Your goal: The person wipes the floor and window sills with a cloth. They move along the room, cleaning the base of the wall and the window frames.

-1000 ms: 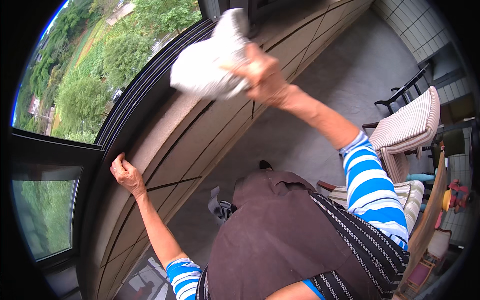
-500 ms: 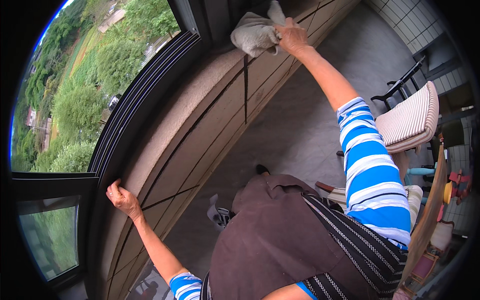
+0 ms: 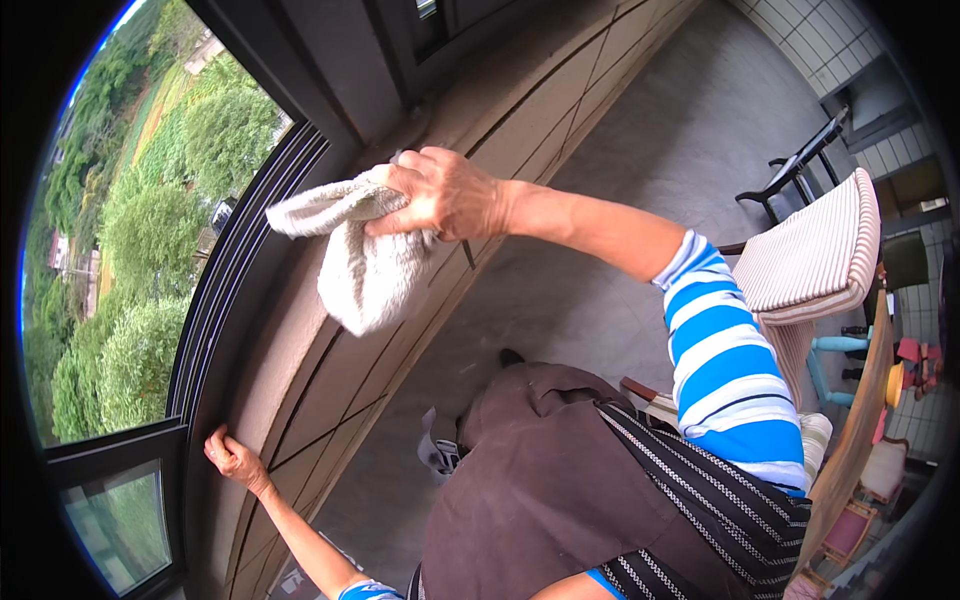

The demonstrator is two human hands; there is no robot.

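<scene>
Clutched a crumpled whitish cloth [image 3: 375, 285] in the right hand [image 3: 450, 200], wrapped around its bunched upper part, over the farther stretch of the stone ledge [image 3: 285, 365]. Let one loose fold stick out left toward the dark window track [image 3: 185, 375] and a lobe hang across the ledge's right edge; could not tell whether touching the stone or just above it. Kept the left hand [image 3: 235, 460] nearer and to the left, curled at the ledge; could not tell whether empty or hooked on an edge. Risked, by judgement, snagging the loose fold in the grooves of the track, through gathering the cloth at only one end. Risked also scraping knuckles on the dark post [image 3: 350, 90] beyond, or overbalancing toward the window side through reaching far with slight support at the left.
</scene>
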